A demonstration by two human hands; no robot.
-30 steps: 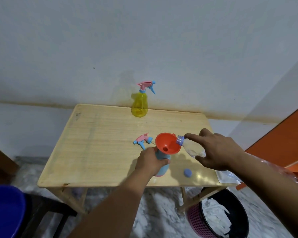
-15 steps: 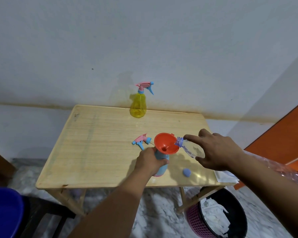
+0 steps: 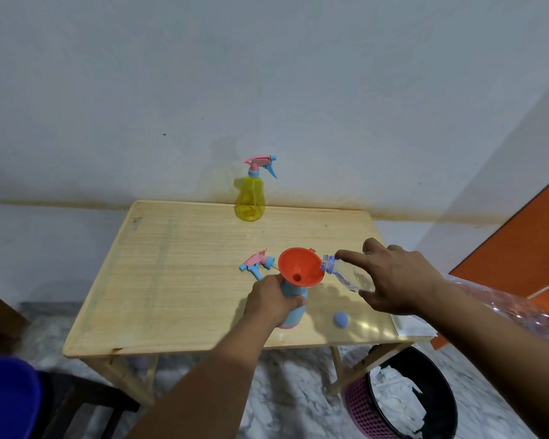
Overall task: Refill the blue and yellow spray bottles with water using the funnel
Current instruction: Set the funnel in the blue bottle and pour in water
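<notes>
wooden table point(image 3: 178, 280) standing against white wall point(image 3: 267, 74) | black bin point(image 3: 425, 403) holding crumpled paper, sitting on marble floor point(image 3: 286, 397) | blue tub point(image 3: 7, 397) showing lower left | orange panel point(image 3: 517, 245) leaning right

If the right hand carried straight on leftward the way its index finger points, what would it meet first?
Most likely the rim of the orange funnel, which the clear water bottle in the right hand already nearly touches; depth is uncertain.
</notes>
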